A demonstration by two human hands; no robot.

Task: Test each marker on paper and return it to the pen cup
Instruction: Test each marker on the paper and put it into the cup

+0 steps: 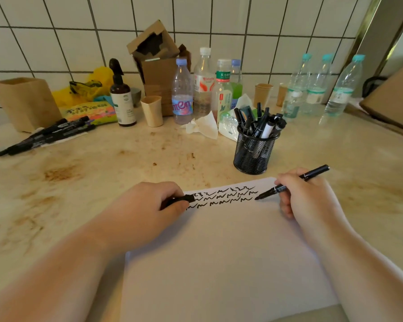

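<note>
Near the middle of the frame, your right hand (298, 194) grips the marker (291, 183), tip at the paper (219, 252); your left hand (154, 205) holds its cap (184, 198). The wet tip could smear the scribbles under your wrist. The pen cup (254, 152) stands just above, already crowded, so the marker may catch. Bottles (203, 84) stand behind it.
</note>
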